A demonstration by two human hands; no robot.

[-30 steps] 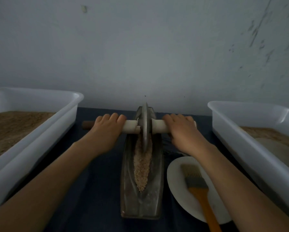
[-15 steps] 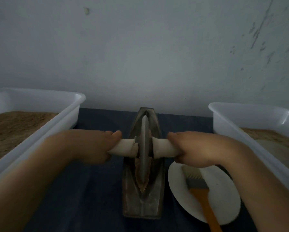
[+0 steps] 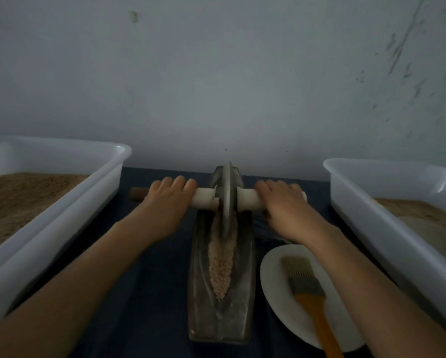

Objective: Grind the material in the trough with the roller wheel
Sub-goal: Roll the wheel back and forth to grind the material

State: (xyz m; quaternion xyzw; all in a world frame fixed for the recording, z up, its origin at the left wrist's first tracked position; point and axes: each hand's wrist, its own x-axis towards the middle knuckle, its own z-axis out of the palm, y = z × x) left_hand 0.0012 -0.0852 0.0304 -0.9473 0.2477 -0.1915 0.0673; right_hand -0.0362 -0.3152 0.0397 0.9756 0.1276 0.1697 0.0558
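Metal wheel: roller wheel (image 3: 226, 200) stands upright at the far end of the trough (image 3: 220, 308), its rim in the material (image 3: 220, 264).
Fingers: left hand (image 3: 165, 205) and right hand (image 3: 285, 208) curl over the white axle handle (image 3: 247, 200), one either side of the wheel.
Worktop: dark cloth (image 3: 152, 293); two white tubs (image 3: 61, 202) of brown powder; plate (image 3: 273, 275) carrying a brush (image 3: 310, 298).
Room: grey scuffed wall (image 3: 216, 73).
Writing: none readable.

Both arms stretched forward; left hand (image 3: 165, 202) and right hand (image 3: 285, 208) palms down, fingers (image 3: 178, 181) curled over.
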